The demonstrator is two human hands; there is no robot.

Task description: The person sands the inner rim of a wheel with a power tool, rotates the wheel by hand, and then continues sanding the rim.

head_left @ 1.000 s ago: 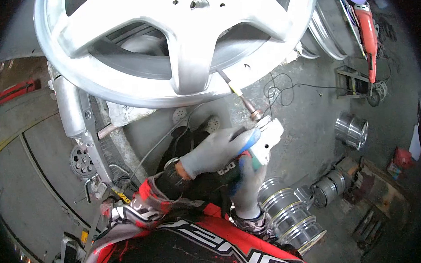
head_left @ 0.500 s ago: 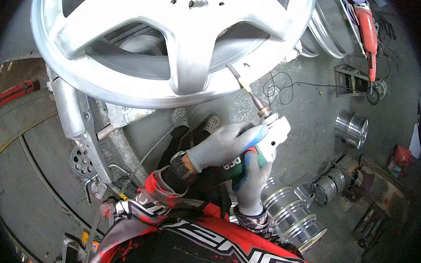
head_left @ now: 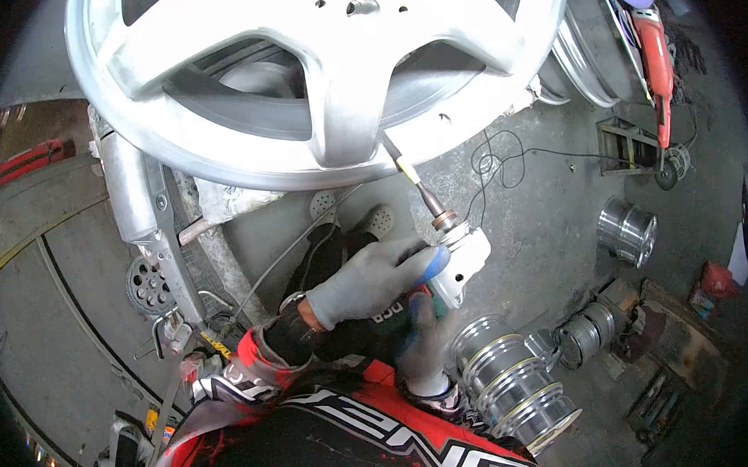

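A green grinder with a pale metal head (head_left: 467, 261) is gripped in both my gloved hands. My left hand (head_left: 376, 280), with a watch at its wrist, wraps over the body just behind the head. Lower down, my right hand (head_left: 424, 341) closes around the body, slightly smeared by motion. From the head a long slim shaft (head_left: 427, 198) points up and left. Its dark tip overlaps the rim of a silver alloy wheel (head_left: 351, 120), right beside the foot of the middle spoke.
A red polisher with a purple pad (head_left: 654, 58) hangs at the upper right. Stacked shiny rims (head_left: 508, 370) stand at my right, and another rim (head_left: 626, 230) lies farther out. A cable (head_left: 522, 148) crosses the floor. Left of the wheel is a metal machine arm (head_left: 162, 219).
Both hands and the grinder have shifted left and slightly down. The tool's tip has slid left along the rim to the foot of the middle spoke.
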